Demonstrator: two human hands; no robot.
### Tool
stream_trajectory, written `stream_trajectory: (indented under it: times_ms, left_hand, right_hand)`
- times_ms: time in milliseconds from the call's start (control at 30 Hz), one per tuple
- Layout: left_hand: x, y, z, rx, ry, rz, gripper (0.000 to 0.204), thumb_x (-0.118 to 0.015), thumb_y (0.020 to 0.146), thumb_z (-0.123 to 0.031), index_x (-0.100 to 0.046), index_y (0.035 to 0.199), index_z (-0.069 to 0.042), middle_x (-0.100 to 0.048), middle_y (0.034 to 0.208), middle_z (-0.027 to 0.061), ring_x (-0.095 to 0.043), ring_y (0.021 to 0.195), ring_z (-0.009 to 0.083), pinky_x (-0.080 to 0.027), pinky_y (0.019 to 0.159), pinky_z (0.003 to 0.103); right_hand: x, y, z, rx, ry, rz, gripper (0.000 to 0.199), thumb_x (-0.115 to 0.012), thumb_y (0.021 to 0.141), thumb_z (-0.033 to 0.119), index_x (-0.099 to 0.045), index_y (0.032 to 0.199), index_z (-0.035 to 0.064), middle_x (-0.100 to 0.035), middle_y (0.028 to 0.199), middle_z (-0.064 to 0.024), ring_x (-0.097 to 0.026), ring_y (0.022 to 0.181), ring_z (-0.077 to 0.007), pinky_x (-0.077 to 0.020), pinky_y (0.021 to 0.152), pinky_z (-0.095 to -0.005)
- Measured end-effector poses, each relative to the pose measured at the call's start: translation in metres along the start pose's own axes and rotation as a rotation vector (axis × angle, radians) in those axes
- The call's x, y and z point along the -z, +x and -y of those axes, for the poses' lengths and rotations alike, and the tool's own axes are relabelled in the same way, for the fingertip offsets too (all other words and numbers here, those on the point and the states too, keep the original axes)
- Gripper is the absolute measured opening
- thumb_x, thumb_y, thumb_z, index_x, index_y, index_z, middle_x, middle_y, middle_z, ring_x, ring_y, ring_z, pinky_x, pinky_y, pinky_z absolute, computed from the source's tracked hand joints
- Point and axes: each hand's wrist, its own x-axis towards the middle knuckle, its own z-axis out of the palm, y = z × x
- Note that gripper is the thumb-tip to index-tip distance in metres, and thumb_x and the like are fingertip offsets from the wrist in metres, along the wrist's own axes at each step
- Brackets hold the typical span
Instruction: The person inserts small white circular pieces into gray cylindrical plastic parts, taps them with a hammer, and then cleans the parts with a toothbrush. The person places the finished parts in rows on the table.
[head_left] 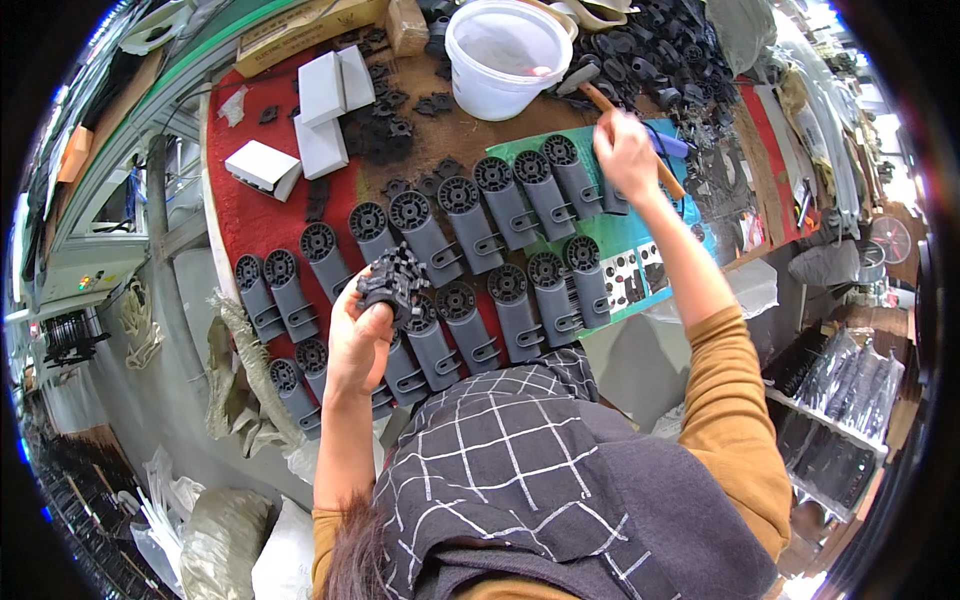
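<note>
Head view: tubes ranked on the near side of the bucket

Nearer than the white bucket point(507, 65) and to its left, the left hand point(358, 340) has its grip full of black parts point(396, 282). Right of the bucket, the right hand point(627, 155) covers some of the hammer point(598, 97); whether its grip holds anything I cannot tell. Grey tubes point(430, 235) fill two rows on the bucket's near side. Under them the counter point(250, 215) shows red to the bucket's left, a green-and-blue sheet point(640, 218) to its near right. White boxes point(322, 90) lie left of the bucket, a black heap point(650, 62) right. Well beyond, rightward, are a fan point(890, 240) and shelf point(832, 432).
</note>
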Motion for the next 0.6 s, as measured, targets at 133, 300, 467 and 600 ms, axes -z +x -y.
stream_trajectory:
  times_ms: [133, 300, 467, 600]
  left_hand:
    - [-0.001, 0.006, 0.01, 0.077, 0.001, 0.04, 0.076, -0.083, 0.072, -0.04, -0.05, 0.125, 0.003, -0.062, 0.116, 0.0095, -0.062, 0.106, 0.0196, -0.051, 0.096, 0.034]
    - [-0.007, 0.012, 0.016, 0.11, 0.034, 0.05, 0.074, -0.083, 0.071, -0.042, -0.053, 0.121, 0.002, -0.064, 0.112, 0.0091, -0.063, 0.103, 0.0182, -0.05, 0.095, 0.033]
    - [-0.015, 0.018, 0.019, 0.145, -0.056, 0.087, 0.058, -0.078, 0.076, -0.02, -0.053, 0.125, 0.001, -0.064, 0.108, 0.0038, -0.061, 0.098, 0.0111, -0.048, 0.089, 0.026]
    - [-0.021, 0.023, 0.017, 0.153, -0.086, 0.098, 0.064, -0.079, 0.077, -0.02, -0.05, 0.13, 0.002, -0.064, 0.113, 0.0059, -0.063, 0.1, 0.0131, -0.05, 0.092, 0.028]
  right_hand:
    - [-0.041, -0.086, -0.066, -0.633, -0.186, 0.408, 0.065, -0.065, 0.085, 0.04, -0.046, 0.133, 0.0017, -0.054, 0.125, -0.0272, -0.05, 0.119, -0.0417, -0.0383, 0.103, -0.047]
    - [-0.057, -0.119, -0.099, -0.424, -0.097, 0.373, 0.074, -0.067, 0.083, 0.033, -0.035, 0.143, 0.0039, -0.049, 0.134, -0.0224, -0.047, 0.123, -0.0406, -0.0365, 0.106, -0.0457]
    - [-0.057, -0.101, -0.056, -0.293, -0.066, 0.303, 0.072, -0.062, 0.086, 0.044, -0.03, 0.148, 0.0305, -0.032, 0.151, -0.0148, -0.031, 0.137, -0.0399, -0.027, 0.11, -0.0568]
    - [-0.049, -0.095, -0.012, -0.479, -0.284, 0.622, 0.066, -0.054, 0.087, 0.059, -0.028, 0.146, 0.046, -0.02, 0.158, -0.0034, -0.011, 0.143, -0.0453, -0.0117, 0.111, -0.0658]
